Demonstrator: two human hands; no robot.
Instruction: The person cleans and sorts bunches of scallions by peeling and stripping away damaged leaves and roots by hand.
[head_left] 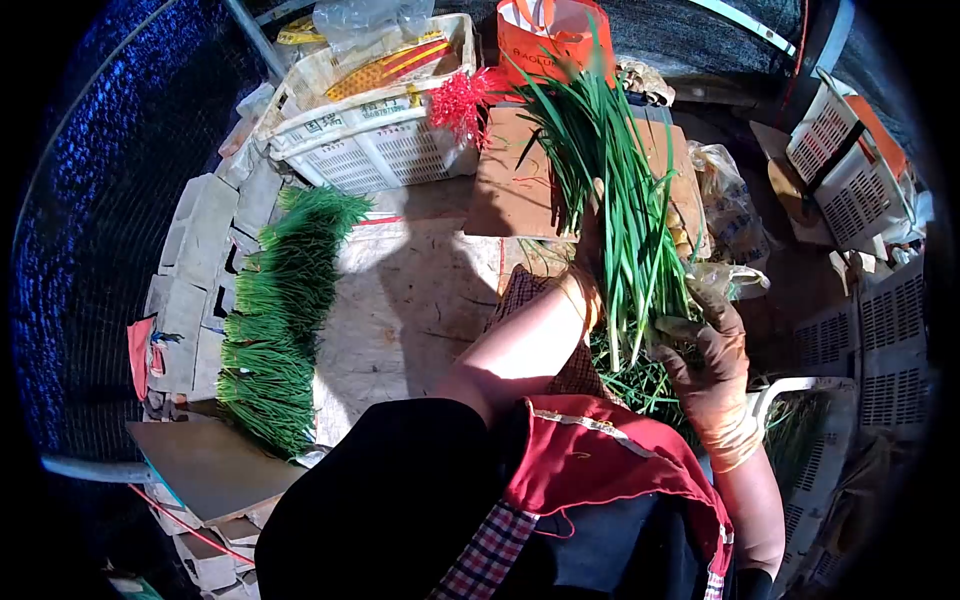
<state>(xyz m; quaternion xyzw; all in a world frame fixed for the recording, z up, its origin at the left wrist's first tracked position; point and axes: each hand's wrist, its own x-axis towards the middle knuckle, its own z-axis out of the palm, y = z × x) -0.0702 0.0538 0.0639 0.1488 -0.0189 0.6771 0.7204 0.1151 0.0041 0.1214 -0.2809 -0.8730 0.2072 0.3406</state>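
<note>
My left hand (588, 255) is closed round a loose bunch of long green chives (625, 170), their pale stem ends pointing down towards me. Leaves hide most of its fingers. Beside the stem ends, my right hand (712, 365), in a stained glove, has its fingers spread and curved; I cannot tell whether the fingertips touch the stems. Beneath the leaves lies a brown board (510, 185). More loose greens (645, 390) lie below the stem ends, partly hidden by my apron (610, 450).
Several bundled chives (285, 310) form a row on a pale sheet (385, 330) at the left, beside grey blocks (190, 260). A white crate (375, 150) and an orange bag (555, 45) stand at the back. More crates (850, 170) and plastic wrap (725, 190) are on the right.
</note>
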